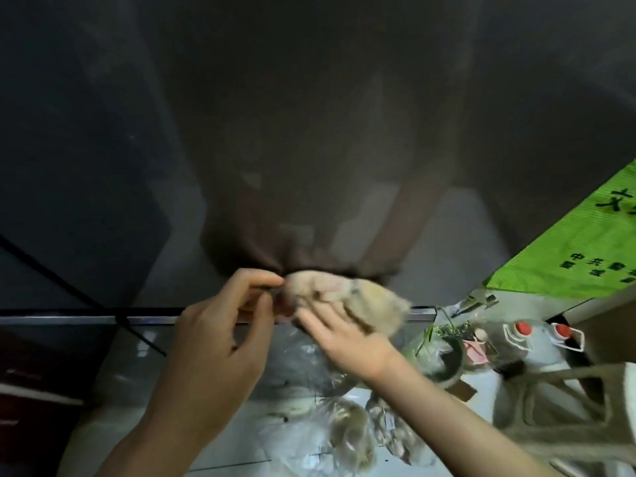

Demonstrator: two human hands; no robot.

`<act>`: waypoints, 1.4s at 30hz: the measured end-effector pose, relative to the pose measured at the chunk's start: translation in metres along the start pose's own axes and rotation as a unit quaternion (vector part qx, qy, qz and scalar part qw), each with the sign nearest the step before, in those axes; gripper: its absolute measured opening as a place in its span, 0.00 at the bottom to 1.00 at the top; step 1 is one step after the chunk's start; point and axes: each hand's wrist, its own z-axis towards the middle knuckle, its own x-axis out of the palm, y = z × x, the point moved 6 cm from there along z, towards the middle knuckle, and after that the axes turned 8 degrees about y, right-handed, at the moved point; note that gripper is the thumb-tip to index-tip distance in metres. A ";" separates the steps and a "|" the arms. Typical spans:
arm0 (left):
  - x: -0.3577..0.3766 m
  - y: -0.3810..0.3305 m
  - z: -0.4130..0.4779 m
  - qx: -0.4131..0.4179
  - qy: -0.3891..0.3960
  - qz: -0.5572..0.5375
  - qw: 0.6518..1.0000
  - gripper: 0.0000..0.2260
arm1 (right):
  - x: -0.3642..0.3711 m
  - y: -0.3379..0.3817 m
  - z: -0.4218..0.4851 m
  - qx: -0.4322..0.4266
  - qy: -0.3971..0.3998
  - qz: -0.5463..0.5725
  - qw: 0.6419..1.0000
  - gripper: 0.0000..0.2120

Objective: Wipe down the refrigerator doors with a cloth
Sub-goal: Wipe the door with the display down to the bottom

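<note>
The cloth (347, 297) is a soft, pale bundle held up against the dark, shiny refrigerator door (309, 132), just above a silver strip (69, 320) that runs across. The left hand (220, 342) has its grip pinching one end of the cloth between the thumb and first finger. The right hand (347, 342) has its grip spread, with straight fingers lying flat along the cloth (this part is blurry, so the fingertips are hard to see). The door shows a dim reflection of the person. Off to the right is a green bag (568, 249) with dark writing on it. Below it stand two jugs (537, 342) with red caps, close together. Clear plastic bags (344, 432) lie lower down, under the arms.
</note>
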 end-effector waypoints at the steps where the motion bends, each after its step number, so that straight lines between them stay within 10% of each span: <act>1: -0.002 0.000 0.001 0.001 -0.010 0.007 1.000 0.05 | 0.008 -0.002 0.005 0.024 0.026 -0.012 0.999 0.17; 5: -0.008 0.008 -0.003 -0.004 -0.023 0.003 1.000 0.06 | 0.002 -0.029 -0.031 -0.079 0.021 0.105 0.991 0.19; 8: -0.013 0.018 -0.012 -0.019 -0.016 -0.019 1.000 0.10 | -0.012 -0.090 -0.045 0.025 0.074 0.225 0.971 0.37; 14: -0.038 0.043 -0.028 -0.039 -0.035 -0.034 0.998 0.11 | -0.006 -0.048 -0.024 0.011 0.015 -0.010 1.000 0.10; 17: -0.052 0.053 -0.032 -0.052 -0.058 -0.041 0.996 0.09 | 0.020 0.030 0.013 -0.019 0.022 -0.103 0.994 0.20; 20: -0.070 0.065 -0.034 -0.058 -0.083 -0.051 0.994 0.09 | 0.015 0.054 0.043 -0.080 0.074 0.059 0.992 0.23; 25: -0.098 0.079 -0.041 -0.076 -0.093 -0.052 0.991 0.10 | -0.010 -0.008 0.009 -0.129 0.061 0.035 0.989 0.41; 31: -0.121 0.099 -0.046 -0.108 -0.089 -0.037 0.990 0.12 | 0.010 0.032 0.019 -0.042 0.014 -0.089 0.995 0.27; 37: -0.141 0.107 -0.049 -0.113 -0.109 -0.026 0.987 0.06 | -0.033 0.148 0.101 -0.153 -0.144 -0.076 0.975 0.28; 42: -0.152 0.113 -0.050 -0.120 -0.109 -0.037 0.986 0.09 | -0.040 0.122 0.087 -0.160 -0.033 -0.063 0.984 0.35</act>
